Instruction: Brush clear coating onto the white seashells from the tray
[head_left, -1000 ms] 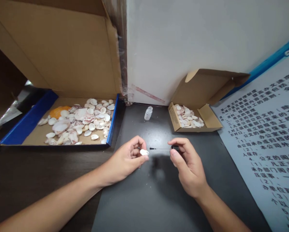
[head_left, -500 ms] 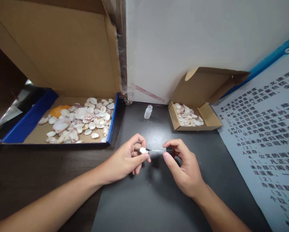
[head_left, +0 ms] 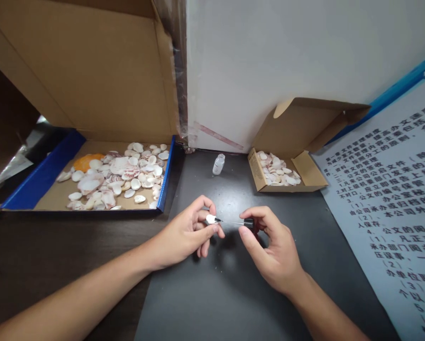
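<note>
Now the left hand (head_left: 186, 232) pinches a white shell (head_left: 210, 219) — fingers closed around it. Right hand (head_left: 272, 248) grips a brush (head_left: 235, 222) by its black cap — tip touching the shell.

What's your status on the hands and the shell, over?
Left hand pinching small white shell. Right hand holding thin brush, tip on shell. Nothing between them.

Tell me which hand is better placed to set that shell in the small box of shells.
Probably the left hand: its fingers already pinch the shell. The right hand is nearer the small box, but it holds the thin brush.
</note>
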Demonstrator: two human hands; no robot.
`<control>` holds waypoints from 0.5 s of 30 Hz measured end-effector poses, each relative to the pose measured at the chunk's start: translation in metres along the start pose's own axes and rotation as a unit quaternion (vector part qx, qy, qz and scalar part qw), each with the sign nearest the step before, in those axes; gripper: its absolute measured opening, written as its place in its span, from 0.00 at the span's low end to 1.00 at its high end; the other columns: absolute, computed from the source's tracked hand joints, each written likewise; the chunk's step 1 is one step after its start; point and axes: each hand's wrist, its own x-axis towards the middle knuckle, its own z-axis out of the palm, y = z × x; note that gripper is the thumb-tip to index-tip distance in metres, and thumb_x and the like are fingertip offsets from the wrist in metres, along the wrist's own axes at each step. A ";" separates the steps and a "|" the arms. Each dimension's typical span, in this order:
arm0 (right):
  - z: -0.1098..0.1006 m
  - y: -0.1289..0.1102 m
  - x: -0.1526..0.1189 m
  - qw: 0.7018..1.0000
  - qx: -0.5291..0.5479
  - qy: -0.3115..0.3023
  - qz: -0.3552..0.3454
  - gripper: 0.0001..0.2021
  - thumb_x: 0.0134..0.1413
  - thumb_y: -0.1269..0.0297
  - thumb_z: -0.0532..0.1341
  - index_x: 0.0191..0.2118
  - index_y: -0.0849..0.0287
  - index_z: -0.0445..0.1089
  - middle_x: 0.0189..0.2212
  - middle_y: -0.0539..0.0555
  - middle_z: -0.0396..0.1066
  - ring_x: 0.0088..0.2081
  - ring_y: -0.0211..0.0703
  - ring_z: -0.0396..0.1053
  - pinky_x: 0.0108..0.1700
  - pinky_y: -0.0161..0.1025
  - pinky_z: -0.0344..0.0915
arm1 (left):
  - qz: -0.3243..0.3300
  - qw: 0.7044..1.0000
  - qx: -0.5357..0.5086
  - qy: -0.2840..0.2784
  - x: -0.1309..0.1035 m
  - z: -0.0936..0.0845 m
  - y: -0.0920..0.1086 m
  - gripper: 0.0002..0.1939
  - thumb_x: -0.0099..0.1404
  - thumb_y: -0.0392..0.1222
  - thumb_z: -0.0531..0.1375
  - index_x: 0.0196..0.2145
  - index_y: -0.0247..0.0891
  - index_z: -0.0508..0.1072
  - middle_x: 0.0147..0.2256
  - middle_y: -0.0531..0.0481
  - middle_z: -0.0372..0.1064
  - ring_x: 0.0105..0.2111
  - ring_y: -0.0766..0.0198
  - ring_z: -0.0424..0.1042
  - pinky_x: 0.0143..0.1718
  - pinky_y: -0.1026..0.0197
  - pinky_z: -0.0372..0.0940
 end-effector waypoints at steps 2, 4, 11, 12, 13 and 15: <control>0.000 0.000 0.000 1.000 -0.003 0.002 0.001 0.05 0.59 0.65 0.59 0.42 0.54 0.64 0.25 0.48 0.66 0.23 0.37 0.63 0.25 0.34 0.62 | 0.001 1.000 -0.002 -0.003 0.000 0.000 0.000 0.12 0.67 0.43 0.57 0.38 0.41 0.53 0.33 0.54 0.70 0.17 0.75 0.66 0.18 0.71 0.59; 0.000 0.000 0.001 1.000 -0.004 0.001 -0.001 0.05 0.59 0.66 0.59 0.42 0.54 0.64 0.25 0.48 0.66 0.23 0.37 0.63 0.25 0.34 0.62 | 0.002 1.000 -0.005 -0.010 0.000 -0.001 0.001 0.10 0.67 0.42 0.56 0.39 0.41 0.54 0.34 0.54 0.70 0.17 0.75 0.66 0.19 0.70 0.59; -0.001 -0.001 0.002 1.000 -0.008 0.001 -0.003 0.05 0.59 0.66 0.59 0.41 0.55 0.64 0.26 0.48 0.66 0.24 0.37 0.63 0.25 0.33 0.63 | 0.001 1.000 -0.001 -0.009 -0.001 -0.001 0.004 0.07 0.68 0.39 0.52 0.38 0.41 0.53 0.36 0.52 0.70 0.17 0.74 0.67 0.19 0.70 0.60; -0.001 -0.001 0.002 1.000 -0.008 0.001 -0.004 0.05 0.59 0.67 0.59 0.41 0.55 0.64 0.26 0.48 0.66 0.24 0.37 0.63 0.26 0.33 0.63 | 0.001 1.000 -0.001 -0.008 -0.001 -0.001 0.003 0.06 0.68 0.39 0.52 0.38 0.41 0.53 0.36 0.52 0.70 0.17 0.74 0.67 0.19 0.70 0.60; -0.001 -0.002 0.002 1.000 -0.009 0.001 -0.006 0.05 0.59 0.67 0.59 0.41 0.55 0.64 0.26 0.48 0.66 0.24 0.36 0.63 0.26 0.32 0.63 | 0.001 1.000 -0.001 -0.008 -0.001 -0.001 0.003 0.06 0.68 0.40 0.52 0.39 0.41 0.53 0.36 0.52 0.70 0.17 0.74 0.67 0.18 0.70 0.59; -0.001 -0.002 0.002 1.000 -0.008 -0.003 -0.011 0.06 0.58 0.68 0.59 0.41 0.55 0.64 0.26 0.47 0.66 0.24 0.36 0.63 0.26 0.32 0.63 | -0.001 1.000 -0.003 -0.007 -0.001 -0.002 0.002 0.06 0.68 0.39 0.52 0.39 0.42 0.53 0.37 0.52 0.70 0.17 0.74 0.67 0.18 0.70 0.59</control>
